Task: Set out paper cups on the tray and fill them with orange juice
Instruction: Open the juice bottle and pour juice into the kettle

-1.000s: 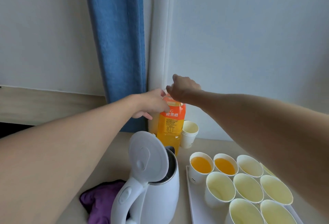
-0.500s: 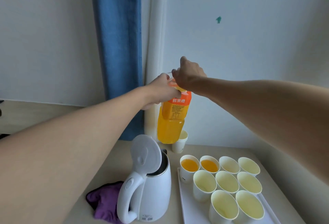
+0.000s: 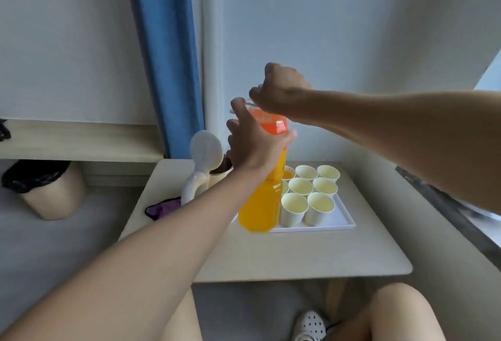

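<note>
We hold the juice bottle (image 3: pixel 261 205) upright at the tray's (image 3: pixel 343 220) near-left corner, left hand (image 3: pixel 254 145) wrapped round its label to steady it, right hand (image 3: pixel 282 94) curled over its top, probably to twist, paper cups (image 3: pixel 299 186) crowding right, kettle (image 3: pixel 206 148) close left, room toward us over the bench (image 3: pixel 298 254).

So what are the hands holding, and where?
The juice bottle: the left hand grips it around the orange label, the right hand curls over its top; the cap is hidden.
</note>
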Action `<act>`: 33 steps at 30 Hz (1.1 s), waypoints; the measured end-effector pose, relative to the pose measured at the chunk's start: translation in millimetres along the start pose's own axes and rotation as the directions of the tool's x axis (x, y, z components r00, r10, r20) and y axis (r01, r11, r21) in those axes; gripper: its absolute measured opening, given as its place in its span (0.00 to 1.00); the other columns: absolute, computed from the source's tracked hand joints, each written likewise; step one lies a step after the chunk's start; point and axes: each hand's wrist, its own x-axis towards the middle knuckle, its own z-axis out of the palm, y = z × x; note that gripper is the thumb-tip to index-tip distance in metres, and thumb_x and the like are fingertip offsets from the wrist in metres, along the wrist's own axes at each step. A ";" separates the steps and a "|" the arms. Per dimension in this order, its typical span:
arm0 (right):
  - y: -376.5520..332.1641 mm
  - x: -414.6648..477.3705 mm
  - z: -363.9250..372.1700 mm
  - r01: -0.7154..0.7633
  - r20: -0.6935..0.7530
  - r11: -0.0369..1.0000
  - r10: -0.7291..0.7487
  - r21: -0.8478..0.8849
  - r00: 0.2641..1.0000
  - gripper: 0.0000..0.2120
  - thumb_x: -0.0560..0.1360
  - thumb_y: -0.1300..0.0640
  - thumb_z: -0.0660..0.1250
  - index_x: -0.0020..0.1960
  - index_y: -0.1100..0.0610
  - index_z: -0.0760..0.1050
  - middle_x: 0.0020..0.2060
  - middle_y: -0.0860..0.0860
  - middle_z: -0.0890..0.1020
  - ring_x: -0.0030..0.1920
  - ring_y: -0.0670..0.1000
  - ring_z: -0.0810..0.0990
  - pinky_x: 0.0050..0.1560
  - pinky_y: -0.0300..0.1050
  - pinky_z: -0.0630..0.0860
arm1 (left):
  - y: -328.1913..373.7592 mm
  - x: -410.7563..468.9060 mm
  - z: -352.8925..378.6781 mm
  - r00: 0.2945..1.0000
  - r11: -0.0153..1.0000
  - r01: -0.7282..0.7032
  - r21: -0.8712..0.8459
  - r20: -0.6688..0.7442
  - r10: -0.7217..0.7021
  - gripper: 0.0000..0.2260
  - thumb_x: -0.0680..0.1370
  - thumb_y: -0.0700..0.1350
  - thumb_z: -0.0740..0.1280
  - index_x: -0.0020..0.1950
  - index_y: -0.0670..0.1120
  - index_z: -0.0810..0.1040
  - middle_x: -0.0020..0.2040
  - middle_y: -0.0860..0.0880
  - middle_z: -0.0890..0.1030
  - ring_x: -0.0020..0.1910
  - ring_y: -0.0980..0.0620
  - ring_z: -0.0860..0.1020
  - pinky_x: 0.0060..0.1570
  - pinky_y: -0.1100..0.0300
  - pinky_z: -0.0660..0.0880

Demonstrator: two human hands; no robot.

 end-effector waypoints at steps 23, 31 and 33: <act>41.4 -76.3 85.0 0.141 0.092 0.962 -0.123 -0.233 0.988 0.14 0.82 0.44 0.55 0.48 0.54 0.69 0.42 0.54 0.77 0.40 0.58 0.71 0.33 0.45 0.60 | -110.5 -35.1 -14.4 0.885 0.997 0.036 0.068 0.461 -0.064 0.45 0.69 0.44 0.82 0.76 0.50 0.56 0.63 0.53 0.73 0.63 0.51 0.75 0.54 0.60 0.75; 31.1 -54.2 82.4 0.436 0.273 0.702 -0.340 -0.563 0.900 0.16 0.83 0.44 0.51 0.40 0.50 0.63 0.33 0.51 0.70 0.39 0.54 0.74 0.43 0.42 0.69 | -106.5 -36.6 -4.6 0.951 1.000 0.017 0.001 0.310 -0.017 0.35 0.70 0.53 0.81 0.65 0.58 0.60 0.50 0.69 0.69 0.53 0.60 0.73 0.43 0.72 0.68; 38.8 -51.4 83.1 0.442 0.250 0.752 -0.364 -0.488 0.897 0.23 0.83 0.45 0.47 0.35 0.56 0.63 0.33 0.53 0.71 0.34 0.54 0.70 0.36 0.42 0.64 | -111.9 -35.5 -3.8 0.942 0.999 0.039 0.008 0.334 -0.040 0.32 0.70 0.55 0.80 0.64 0.58 0.62 0.49 0.69 0.70 0.49 0.63 0.74 0.42 0.71 0.69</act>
